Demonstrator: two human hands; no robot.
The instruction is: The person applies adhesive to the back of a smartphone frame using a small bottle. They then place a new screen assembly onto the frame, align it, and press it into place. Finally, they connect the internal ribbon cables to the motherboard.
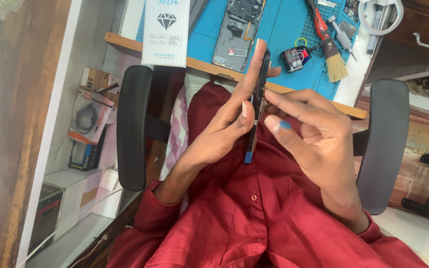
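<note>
Scene evenly and brightly lit by soft daylight, colours rendered vividly, only faint shadows cast under the hands, mild glare seen on the pale floor at lower right, left edge smeared and stretched, centre kept sharp.

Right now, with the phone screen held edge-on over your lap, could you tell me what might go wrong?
1. The thin screen panel is gripped only by its edges between the left hand and right hand, over the lap rather than the blue mat; a slip could drop it.
2. Finger pressure on so thin a part might bend or crack it.
3. The blue tab hanging at its end could snag on the red shirt.
</note>
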